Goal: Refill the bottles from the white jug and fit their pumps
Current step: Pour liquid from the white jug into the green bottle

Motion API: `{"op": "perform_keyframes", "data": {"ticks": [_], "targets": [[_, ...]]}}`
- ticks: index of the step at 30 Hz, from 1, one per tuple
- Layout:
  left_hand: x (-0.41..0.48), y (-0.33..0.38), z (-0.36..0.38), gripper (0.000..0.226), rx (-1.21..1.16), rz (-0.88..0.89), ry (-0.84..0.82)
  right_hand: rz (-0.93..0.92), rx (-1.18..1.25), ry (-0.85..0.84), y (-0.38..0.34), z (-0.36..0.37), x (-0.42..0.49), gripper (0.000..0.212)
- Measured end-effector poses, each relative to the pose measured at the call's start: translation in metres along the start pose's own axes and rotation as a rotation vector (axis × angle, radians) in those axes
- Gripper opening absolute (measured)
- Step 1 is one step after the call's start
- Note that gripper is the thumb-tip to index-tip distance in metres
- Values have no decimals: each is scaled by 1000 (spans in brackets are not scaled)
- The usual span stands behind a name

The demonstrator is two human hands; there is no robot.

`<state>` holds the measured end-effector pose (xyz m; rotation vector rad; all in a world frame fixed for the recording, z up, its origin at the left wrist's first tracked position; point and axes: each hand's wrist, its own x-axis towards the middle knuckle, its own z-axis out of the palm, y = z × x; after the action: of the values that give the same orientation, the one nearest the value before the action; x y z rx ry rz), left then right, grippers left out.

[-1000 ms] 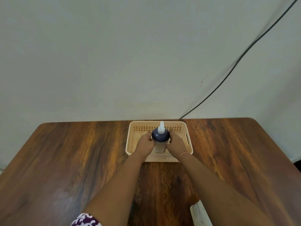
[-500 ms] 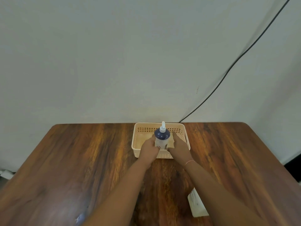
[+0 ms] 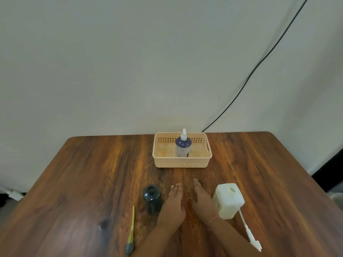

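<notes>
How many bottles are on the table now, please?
2. One blue bottle with a white pump stands upright in the basket. One dark bottle, open and pumpless, stands beside the left hand.

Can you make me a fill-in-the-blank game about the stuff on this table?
1. The bottle with the white pump stands inside the ____.
2. The dark open bottle has no ____ on it.
3. The white jug sits beside the person's ____ hand.
4. Both hands are holding ____.

Missing words: basket; pump; right; nothing
</notes>
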<state>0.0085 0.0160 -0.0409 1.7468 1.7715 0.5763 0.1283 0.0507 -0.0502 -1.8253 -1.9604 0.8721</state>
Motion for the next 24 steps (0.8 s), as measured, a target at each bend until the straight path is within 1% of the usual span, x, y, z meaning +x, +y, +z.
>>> {"op": "perform_keyframes", "data": {"ticks": [6,8,11,13,15,17,19,20,23,24], "targets": [[-44,-26,10,60,41,-91,-43,-19,-38,-95,8,26,-23,62],[-53,-32,5,52,8,-158,37,-20,-23,-110,3,30,-27,63],[-62,-37,-13,31,-73,-367,206,-67,14,-147,-11,35,-29,65],[-61,-43,-24,29,-181,-464,259,-82,73,-176,-23,39,-29,66],[-57,-49,-36,30,-371,-514,298,-51,178,-217,-39,43,-28,68],[-55,-54,-46,24,-430,-509,319,-19,259,-230,-54,48,-26,61],[-51,-58,-52,20,-466,-476,290,-11,307,-233,-67,53,-24,46],[-49,-58,-55,21,-487,-459,273,-5,326,-241,-73,55,-24,43],[-41,-60,-59,26,-527,-413,282,8,339,-252,-81,59,-22,50],[-40,-61,-59,26,-534,-397,299,12,344,-250,-82,60,-22,48]]}}
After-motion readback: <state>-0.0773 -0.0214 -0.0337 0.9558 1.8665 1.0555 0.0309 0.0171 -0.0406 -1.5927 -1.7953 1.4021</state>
